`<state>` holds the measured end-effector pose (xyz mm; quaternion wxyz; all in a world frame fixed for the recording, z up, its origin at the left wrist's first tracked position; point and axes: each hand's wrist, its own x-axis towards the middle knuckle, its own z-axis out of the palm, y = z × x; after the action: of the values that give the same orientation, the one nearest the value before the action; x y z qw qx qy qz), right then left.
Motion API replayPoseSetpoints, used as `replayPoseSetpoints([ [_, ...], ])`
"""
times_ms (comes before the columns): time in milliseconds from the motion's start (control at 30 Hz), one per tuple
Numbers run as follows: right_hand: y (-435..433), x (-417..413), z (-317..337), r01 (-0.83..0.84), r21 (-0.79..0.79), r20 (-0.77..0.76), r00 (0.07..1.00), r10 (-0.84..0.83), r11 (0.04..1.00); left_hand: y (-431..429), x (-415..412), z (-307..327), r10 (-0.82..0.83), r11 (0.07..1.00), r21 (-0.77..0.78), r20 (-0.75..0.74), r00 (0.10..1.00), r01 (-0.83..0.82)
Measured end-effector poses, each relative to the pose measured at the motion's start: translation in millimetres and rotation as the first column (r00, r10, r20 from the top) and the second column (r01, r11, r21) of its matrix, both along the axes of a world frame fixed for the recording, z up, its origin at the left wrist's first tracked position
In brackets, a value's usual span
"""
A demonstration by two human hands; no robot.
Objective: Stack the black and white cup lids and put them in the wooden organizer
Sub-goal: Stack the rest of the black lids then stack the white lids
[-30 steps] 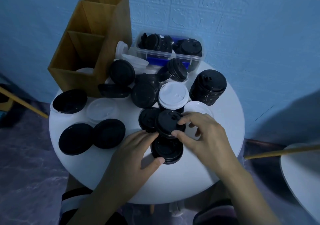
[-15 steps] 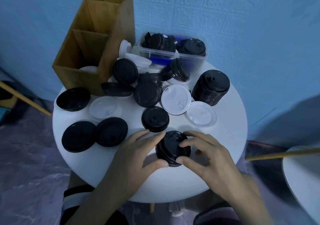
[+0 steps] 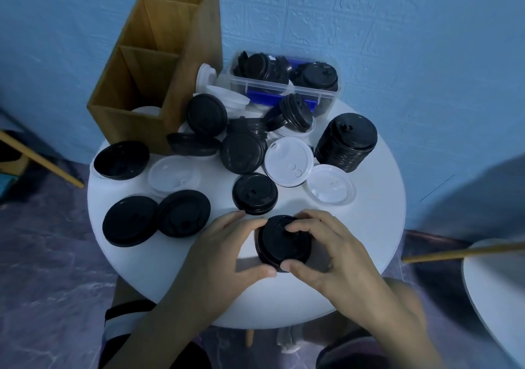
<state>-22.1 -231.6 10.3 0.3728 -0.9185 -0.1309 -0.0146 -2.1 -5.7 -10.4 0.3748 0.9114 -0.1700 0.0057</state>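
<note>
Head view: both hands cup a short stack of black lids at the near edge of the round white table — left hand curled round its left side, right hand gripping from the right, thumbs at the front. Just beyond sits 1 black lid. Well apart, at the far left, stands the wooden organizer — a white lid in its front compartment.

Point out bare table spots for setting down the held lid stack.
Bare: the right rim of the table, between the tall black stack and the right hand; also the near rim, nearer the person than the left hand. Crowded: loose lids fill the middle and back, wooden organizer to clear bin.
</note>
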Motion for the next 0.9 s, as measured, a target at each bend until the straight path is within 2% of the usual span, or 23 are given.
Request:
replayPoseSetpoints([
  [100, -1, -1, 4, -0.027, -0.003, -0.041, 0.999, 0.027, 1.0, -2, 1, 0, -0.032, 0.999, 0.043, 0.066, 0.997, 0.029],
  [300, -5, 4, 11, -0.085, -0.093, -0.098, 0.992, 0.076, 0.992, 1, 4, -2, -0.07, 0.99, 0.121, 0.027, 0.997, 0.067],
  [567, -5, 6, 10, -0.068, -0.163, -0.102, 0.993, 0.051, 0.984, -1, -6, -6, 0.014, 0.975, 0.215, 0.169, 0.986, -0.051],
  [700, -3, 8, 14, -0.084, -0.175, -0.121, 0.991, 0.063, 0.981, -3, -6, -6, 0.047, 0.978, 0.188, 0.223, 0.974, -0.09],
  [900, 2, 8, 14, -0.091, -0.24, -0.095, 0.993, 0.07, 0.967, -2, -6, -5, 0.049, 0.981, 0.173, 0.21, 0.976, -0.086],
])
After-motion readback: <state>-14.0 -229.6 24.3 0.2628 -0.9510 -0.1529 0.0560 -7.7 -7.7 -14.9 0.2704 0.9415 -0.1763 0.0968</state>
